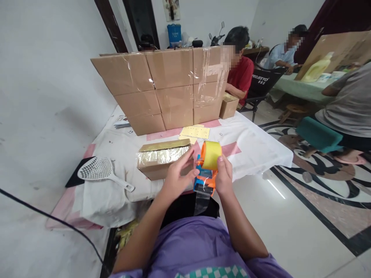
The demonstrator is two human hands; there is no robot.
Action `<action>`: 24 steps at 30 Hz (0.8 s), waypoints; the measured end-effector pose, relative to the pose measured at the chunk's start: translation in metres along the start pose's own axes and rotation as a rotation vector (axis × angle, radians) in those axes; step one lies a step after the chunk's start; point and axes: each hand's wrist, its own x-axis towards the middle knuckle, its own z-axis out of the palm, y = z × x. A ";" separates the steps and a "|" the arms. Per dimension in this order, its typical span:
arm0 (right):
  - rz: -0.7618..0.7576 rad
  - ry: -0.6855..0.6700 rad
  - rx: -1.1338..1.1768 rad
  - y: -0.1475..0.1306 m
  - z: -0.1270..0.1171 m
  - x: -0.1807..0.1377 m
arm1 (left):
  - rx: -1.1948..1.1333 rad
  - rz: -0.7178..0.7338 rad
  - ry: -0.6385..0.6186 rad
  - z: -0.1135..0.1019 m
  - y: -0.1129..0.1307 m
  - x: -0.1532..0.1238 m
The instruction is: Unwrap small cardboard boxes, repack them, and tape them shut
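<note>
My right hand [225,175] grips an orange and blue tape dispenser [207,178] fitted with a yellow roll of tape [212,155]. A strip of clear tape [202,202] hangs from its lower end over my lap. To the left of the dispenser is my left hand [179,175], fingers apart, with fingertips close to its blue part; whether they touch it I cannot tell. Just beyond my left hand, a cardboard box [153,170] with shiny tape across its top lies on the cloth-covered table [255,137].
Taped cardboard boxes [174,88] form a wall at the table's back, with a small box [228,106] at its right end. A white slotted skimmer [98,170] lies left; yellow sheets [195,132] lie mid-table. A person in red [246,77] sits behind; others sit farther right.
</note>
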 end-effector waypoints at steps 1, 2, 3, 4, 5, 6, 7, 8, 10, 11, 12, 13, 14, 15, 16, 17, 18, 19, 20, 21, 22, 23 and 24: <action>-0.016 0.045 -0.001 0.000 -0.001 0.002 | -0.014 -0.045 0.130 0.007 -0.003 -0.014; -0.031 0.082 -0.004 0.000 -0.001 0.004 | -0.016 -0.113 0.222 0.013 -0.006 -0.027; -0.044 0.102 -0.010 0.000 -0.002 0.007 | -0.016 -0.194 0.226 0.019 -0.007 -0.039; -0.055 0.104 -0.017 0.000 -0.003 0.008 | -0.007 -0.268 0.178 0.024 -0.008 -0.048; -0.066 0.098 -0.026 0.000 -0.003 0.009 | 0.018 -0.324 0.108 0.028 -0.008 -0.055; -0.075 0.095 -0.037 0.000 -0.004 0.010 | 0.053 -0.357 0.041 0.030 -0.006 -0.059; -0.079 0.097 -0.047 0.000 -0.003 0.010 | 0.094 -0.369 0.002 0.030 -0.003 -0.061; -0.076 0.102 -0.054 0.001 -0.003 0.010 | 0.138 -0.367 -0.004 0.029 0.000 -0.062; -0.062 0.118 -0.054 0.002 -0.001 0.008 | 0.199 -0.366 0.025 0.025 0.007 -0.062; -0.056 0.127 -0.051 0.002 0.000 0.008 | 0.206 -0.383 0.032 0.023 0.010 -0.062; -0.054 0.136 -0.046 0.003 0.001 0.007 | 0.206 -0.407 0.039 0.022 0.013 -0.063; -0.052 0.142 -0.038 0.002 0.001 0.006 | 0.204 -0.432 0.049 0.020 0.015 -0.064; -0.048 0.144 -0.028 0.002 0.003 0.005 | 0.201 -0.453 0.062 0.020 0.015 -0.066; -0.041 0.146 -0.014 0.001 0.004 0.004 | 0.198 -0.469 0.077 0.019 0.015 -0.067; -0.030 0.146 -0.001 0.000 0.005 0.003 | 0.195 -0.476 0.091 0.019 0.014 -0.069; -0.020 0.150 0.010 -0.001 0.006 0.002 | 0.191 -0.479 0.102 0.020 0.013 -0.070; -0.011 0.159 0.017 -0.002 0.008 0.000 | 0.184 -0.482 0.110 0.020 0.012 -0.071; -0.005 0.173 0.023 -0.002 0.009 -0.001 | 0.176 -0.485 0.116 0.020 0.010 -0.072; 0.000 0.195 0.031 -0.002 0.010 -0.002 | 0.169 -0.486 0.121 0.020 0.009 -0.073; 0.005 0.218 0.047 -0.001 0.011 -0.003 | 0.161 -0.486 0.127 0.020 0.008 -0.073; 0.014 0.240 0.070 0.001 0.012 -0.003 | 0.155 -0.482 0.132 0.020 0.008 -0.074; 0.025 0.261 0.100 0.002 0.013 -0.003 | 0.152 -0.477 0.137 0.020 0.008 -0.074; 0.039 0.279 0.129 0.003 0.014 -0.003 | 0.152 -0.470 0.140 0.019 0.007 -0.074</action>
